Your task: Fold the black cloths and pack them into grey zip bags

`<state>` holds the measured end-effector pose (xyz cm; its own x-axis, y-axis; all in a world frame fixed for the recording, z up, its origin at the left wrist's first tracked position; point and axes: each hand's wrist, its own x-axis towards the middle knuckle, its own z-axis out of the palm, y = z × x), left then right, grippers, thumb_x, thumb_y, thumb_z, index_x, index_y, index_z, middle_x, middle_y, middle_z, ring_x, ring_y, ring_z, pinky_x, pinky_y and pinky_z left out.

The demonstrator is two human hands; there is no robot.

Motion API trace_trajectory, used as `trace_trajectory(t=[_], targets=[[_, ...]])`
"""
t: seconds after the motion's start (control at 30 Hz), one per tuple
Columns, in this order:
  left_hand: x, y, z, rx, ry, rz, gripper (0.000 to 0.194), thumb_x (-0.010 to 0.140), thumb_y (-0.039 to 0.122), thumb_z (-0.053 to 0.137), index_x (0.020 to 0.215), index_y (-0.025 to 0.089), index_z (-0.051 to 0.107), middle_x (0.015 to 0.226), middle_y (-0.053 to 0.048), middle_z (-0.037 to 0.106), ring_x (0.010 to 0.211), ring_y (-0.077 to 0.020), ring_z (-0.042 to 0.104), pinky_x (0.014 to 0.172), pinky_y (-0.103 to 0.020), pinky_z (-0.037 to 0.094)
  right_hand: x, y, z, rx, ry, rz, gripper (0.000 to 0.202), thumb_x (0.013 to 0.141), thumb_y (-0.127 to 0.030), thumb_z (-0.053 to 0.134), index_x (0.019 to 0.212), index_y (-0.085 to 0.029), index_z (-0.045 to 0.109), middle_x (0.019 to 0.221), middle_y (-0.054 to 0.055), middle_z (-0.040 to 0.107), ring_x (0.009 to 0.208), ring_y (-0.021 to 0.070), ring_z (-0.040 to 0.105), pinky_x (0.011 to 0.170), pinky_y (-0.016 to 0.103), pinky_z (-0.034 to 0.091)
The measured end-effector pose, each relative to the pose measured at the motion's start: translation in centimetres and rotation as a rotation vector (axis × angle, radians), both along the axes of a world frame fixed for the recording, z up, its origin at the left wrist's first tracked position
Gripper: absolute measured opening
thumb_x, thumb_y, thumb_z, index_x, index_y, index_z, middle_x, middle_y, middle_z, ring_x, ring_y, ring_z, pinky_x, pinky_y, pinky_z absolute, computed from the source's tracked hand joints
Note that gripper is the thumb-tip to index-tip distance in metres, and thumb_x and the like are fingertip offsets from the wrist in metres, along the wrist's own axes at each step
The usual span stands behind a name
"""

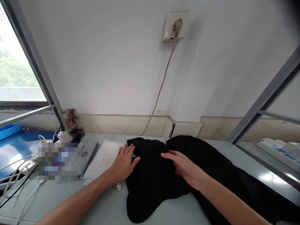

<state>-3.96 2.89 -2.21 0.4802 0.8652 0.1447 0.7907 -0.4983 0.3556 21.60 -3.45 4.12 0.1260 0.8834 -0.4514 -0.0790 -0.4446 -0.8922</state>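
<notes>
A piece of black cloth (154, 175) lies on the grey table in front of me, partly folded at its upper left. My left hand (124, 161) rests at its left edge, fingers stretched out, the fingertips at the fold. On the right side, my right hand (184, 165) pinches the cloth between thumb and fingers; some of those fingers are hidden. Behind and beneath my right forearm, a longer stretch of black fabric (217, 168) runs off to the lower right. Whether both parts are one garment I cannot tell.
Clear plastic bags (105, 153) and a grey printed bag (87, 153) lie left of my hand. White cables (17, 178) trail at the far left near a blue tray (10, 130). A plugged cord (161, 84) hangs down the wall. Metal posts (264, 93) flank the table (98, 203).
</notes>
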Motion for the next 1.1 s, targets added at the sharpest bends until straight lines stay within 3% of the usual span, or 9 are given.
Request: trace_trajectory(t=[0.13, 0.27, 0.37, 0.47, 0.6, 0.67, 0.77, 0.97, 1.1], targets=[[0.0, 0.1, -0.2, 0.028, -0.015, -0.001, 0.071, 0.107, 0.064, 0.025, 0.159, 0.018, 0.037, 0.169, -0.010, 0.033, 0.160, -0.0338, 0.016, 0.130, -0.060, 0.018, 0.1, -0.3, -0.3, -0.077, -0.051, 0.145, 0.026, 0.088, -0.041, 0.077, 0.098, -0.021, 0.064, 0.084, 0.004, 0.075, 0.072, 0.0184, 0.072, 0.057, 0.025, 0.056], [0.0, 0.2, -0.4, 0.032, -0.016, -0.004, 0.072, 0.106, 0.065, 0.026, 0.159, 0.018, 0.037, 0.168, -0.010, 0.034, 0.160, -0.0337, 0.017, 0.130, -0.059, 0.017, 0.0, 0.9, -0.7, 0.013, -0.188, 0.188, 0.021, 0.096, -0.040, 0.066, 0.109, -0.023, 0.065, 0.101, 0.007, 0.079, 0.093, 0.0235, 0.075, 0.069, 0.029, 0.060], [-0.1, 0.2, -0.5, 0.027, -0.020, 0.000, 0.073, 0.106, 0.066, 0.025, 0.159, 0.017, 0.036, 0.169, -0.010, 0.034, 0.160, -0.0334, 0.016, 0.130, -0.058, 0.017, 0.0, 1.9, -0.9, 0.105, -0.224, 0.208, 0.036, 0.098, -0.029, 0.059, 0.134, -0.026, 0.058, 0.132, 0.009, 0.072, 0.122, 0.0268, 0.067, 0.093, 0.036, 0.059], [-0.1, 0.3, -0.5, 0.033, -0.045, -0.004, 0.071, 0.106, 0.065, 0.025, 0.159, 0.018, 0.037, 0.167, -0.010, 0.036, 0.160, -0.0336, 0.017, 0.129, -0.060, 0.019, 0.4, 2.6, -0.8, 0.161, -0.280, 0.229, 0.065, 0.095, -0.021, 0.058, 0.157, -0.026, 0.039, 0.159, 0.010, 0.052, 0.144, 0.0271, 0.051, 0.118, 0.039, 0.043], [-0.1, 0.3, -0.2, 0.043, -0.088, -0.012, 0.067, 0.107, 0.064, 0.025, 0.155, 0.021, 0.043, 0.166, -0.009, 0.039, 0.160, -0.0344, 0.015, 0.128, -0.061, 0.021, 1.6, 3.0, 0.7, 0.345, -0.501, 0.345, 0.093, 0.092, -0.018, 0.057, 0.169, -0.030, 0.006, 0.176, 0.004, 0.022, 0.157, 0.0273, 0.030, 0.129, 0.046, 0.023], [-0.1, 0.2, 0.0, 0.040, -0.105, -0.010, 0.065, 0.107, 0.063, 0.025, 0.153, 0.021, 0.046, 0.166, -0.008, 0.040, 0.160, -0.0351, 0.015, 0.128, -0.061, 0.022, 2.4, 3.2, 1.6, 0.433, -0.589, 0.494, 0.079, 0.092, -0.017, 0.053, 0.165, -0.034, 0.029, 0.172, -0.002, 0.034, 0.156, 0.0269, 0.034, 0.130, 0.048, 0.022], [-0.1, 0.3, 0.1, 0.043, -0.141, -0.006, 0.063, 0.108, 0.063, 0.026, 0.151, 0.023, 0.048, 0.164, -0.007, 0.042, 0.160, -0.0343, 0.016, 0.128, -0.060, 0.024, 3.6, 3.6, 2.4, 0.376, -0.655, 0.646, 0.055, 0.089, -0.019, 0.054, 0.141, -0.034, 0.066, 0.155, -0.002, 0.059, 0.147, 0.0309, 0.048, 0.128, 0.051, 0.028], [-0.2, 0.5, 0.1, 0.052, -0.194, 0.011, 0.061, 0.108, 0.061, 0.025, 0.149, 0.023, 0.049, 0.159, -0.006, 0.048, 0.159, -0.0294, 0.020, 0.128, -0.053, 0.026, 5.6, 3.1, 4.5, 0.433, -0.753, 0.668, 0.076, 0.087, -0.031, 0.069, 0.159, -0.039, 0.044, 0.168, -0.005, 0.039, 0.153, 0.0346, 0.038, 0.127, 0.051, 0.029], [-0.2, 0.6, 0.1, 0.060, -0.218, 0.021, 0.060, 0.109, 0.060, 0.025, 0.148, 0.022, 0.048, 0.157, -0.008, 0.050, 0.158, -0.0310, 0.021, 0.128, -0.054, 0.027, 6.4, 0.9, 8.4, 0.424, -0.787, 0.611, 0.082, 0.079, -0.039, 0.081, 0.153, -0.047, 0.049, 0.165, -0.005, 0.045, 0.128, 0.0404, 0.064, 0.108, 0.052, 0.052]])
